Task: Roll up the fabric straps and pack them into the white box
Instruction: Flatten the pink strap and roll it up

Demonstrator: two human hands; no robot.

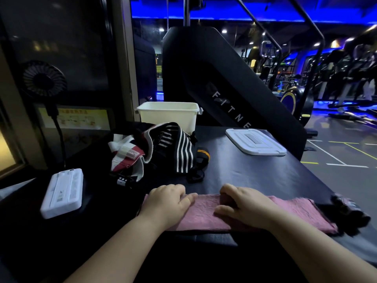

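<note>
A pink fabric strap [206,213] lies flat along the near edge of the dark table, with a black end [348,213] at its right. My left hand [169,203] rests on the strap's left part, fingers curled over its far edge. My right hand [244,203] presses on the strap's middle, fingers bent at the far edge. Behind them sits a pile of straps: a black one with white stripes [181,152] and a red, white and dark one [128,156]. The white box [167,117] stands open at the back.
The box's white lid [256,144] lies on the table to the right. A white flat device [63,193] sits at the left, with a small black fan [43,78] on a stalk behind it. A black gym machine [224,88] rises behind the table.
</note>
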